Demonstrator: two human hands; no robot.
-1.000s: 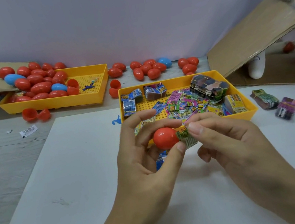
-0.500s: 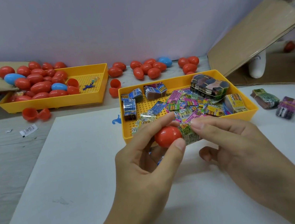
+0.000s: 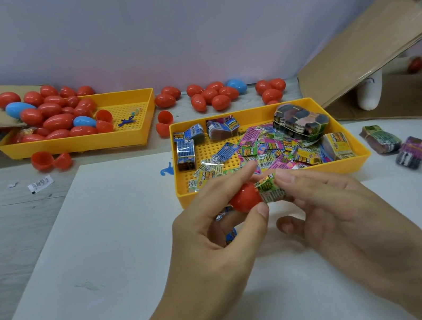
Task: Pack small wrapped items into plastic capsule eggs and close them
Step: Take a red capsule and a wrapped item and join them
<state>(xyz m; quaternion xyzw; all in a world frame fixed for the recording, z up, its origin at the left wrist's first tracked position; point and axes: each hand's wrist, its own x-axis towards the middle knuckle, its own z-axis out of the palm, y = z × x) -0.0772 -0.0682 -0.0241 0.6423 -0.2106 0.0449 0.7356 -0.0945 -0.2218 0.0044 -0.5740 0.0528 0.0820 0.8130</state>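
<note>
Many packets [image 3: 263, 148] in yellow tray [image 3: 272, 182]

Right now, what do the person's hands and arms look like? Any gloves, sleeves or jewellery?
Both are bare. The left hand and right hand wear no gloves, and no rings, watch or bracelet show. The forearms run bare to the picture's lower edge, with no sleeve in view. The fingernails are short and unpainted.
</note>
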